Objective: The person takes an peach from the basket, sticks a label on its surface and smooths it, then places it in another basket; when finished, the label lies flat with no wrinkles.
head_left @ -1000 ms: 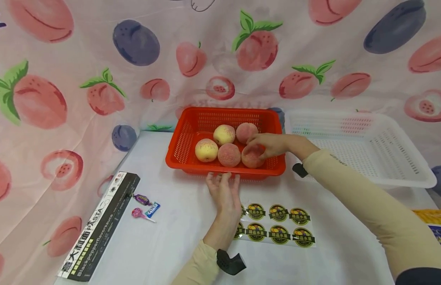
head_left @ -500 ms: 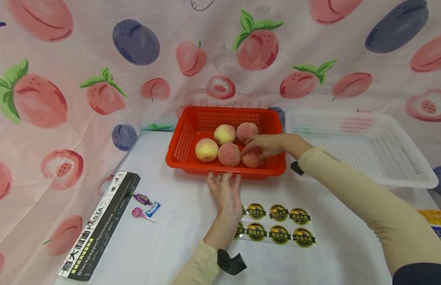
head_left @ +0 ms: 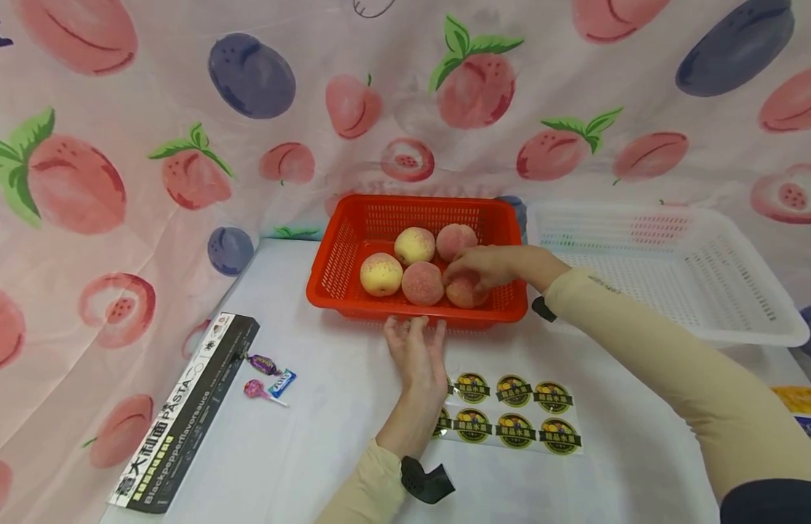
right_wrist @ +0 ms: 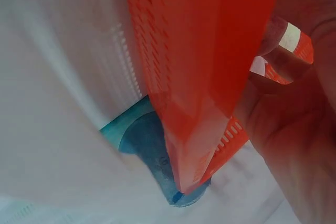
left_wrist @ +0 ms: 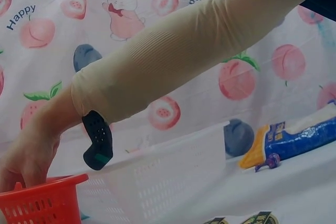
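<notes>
In the head view, a red plastic basket (head_left: pixel 353 306) holds several peaches, yellowish ones at left and pinker ones at right. My right hand (head_left: pixel 489 265) reaches in from the right, its fingers curled over the front-right peach (head_left: pixel 467 292). Just left of those fingers lies another pink peach (head_left: pixel 422 284); a further peach (head_left: pixel 456 239) sits behind. My left hand (head_left: pixel 417 360), palm up with fingers extended, touches the basket's front edge from outside. In the right wrist view, the basket wall hides part of my right hand (right_wrist: pixel 302 124).
A white plastic basket (head_left: pixel 733 335) stands right of the red one. Fruit stickers (head_left: pixel 514 429) lie on the table beside my left wrist. At left are a pasta box (head_left: pixel 189 407), a lollipop (head_left: pixel 255 390) and two wrapped candies (head_left: pixel 264 365). A yellow-blue packet (left_wrist: pixel 299 137) lies at right.
The fingers of my right hand have shifted slightly left over the front-right peach, which stays in the basket. My left hand holds its place at the basket's front edge.
</notes>
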`<state>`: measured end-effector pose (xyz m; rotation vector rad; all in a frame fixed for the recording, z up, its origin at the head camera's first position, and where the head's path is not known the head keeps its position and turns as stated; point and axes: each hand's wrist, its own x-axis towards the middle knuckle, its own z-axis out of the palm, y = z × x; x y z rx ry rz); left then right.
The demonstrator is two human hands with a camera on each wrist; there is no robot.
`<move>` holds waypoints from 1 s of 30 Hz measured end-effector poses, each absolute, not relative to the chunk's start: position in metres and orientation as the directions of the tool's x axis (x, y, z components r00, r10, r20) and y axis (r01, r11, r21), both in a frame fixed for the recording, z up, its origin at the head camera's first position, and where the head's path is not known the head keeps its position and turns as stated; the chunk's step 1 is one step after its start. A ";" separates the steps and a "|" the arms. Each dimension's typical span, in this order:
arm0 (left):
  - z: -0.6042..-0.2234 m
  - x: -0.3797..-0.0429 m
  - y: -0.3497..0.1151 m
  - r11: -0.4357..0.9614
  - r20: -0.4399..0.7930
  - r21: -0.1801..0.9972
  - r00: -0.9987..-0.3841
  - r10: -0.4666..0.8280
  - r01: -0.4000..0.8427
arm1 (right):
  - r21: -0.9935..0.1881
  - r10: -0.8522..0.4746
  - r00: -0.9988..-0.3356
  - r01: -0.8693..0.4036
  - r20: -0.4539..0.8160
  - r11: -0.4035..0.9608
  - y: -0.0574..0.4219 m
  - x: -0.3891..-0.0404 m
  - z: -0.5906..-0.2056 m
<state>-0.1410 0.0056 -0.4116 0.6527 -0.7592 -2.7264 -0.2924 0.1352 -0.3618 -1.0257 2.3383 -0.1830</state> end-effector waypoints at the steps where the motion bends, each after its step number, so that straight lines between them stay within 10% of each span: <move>1: -0.411 -0.141 0.006 -0.840 -0.354 0.533 -0.874 -0.334 0.105 | -0.338 -0.712 -0.543 -0.634 -0.445 0.696 0.136 -0.292 -0.361; 30: -0.413 -0.140 0.010 -0.842 -0.358 0.533 -0.880 -0.313 0.083 | -0.298 -0.822 -0.554 -0.769 -0.131 0.565 0.177 -0.252 -0.304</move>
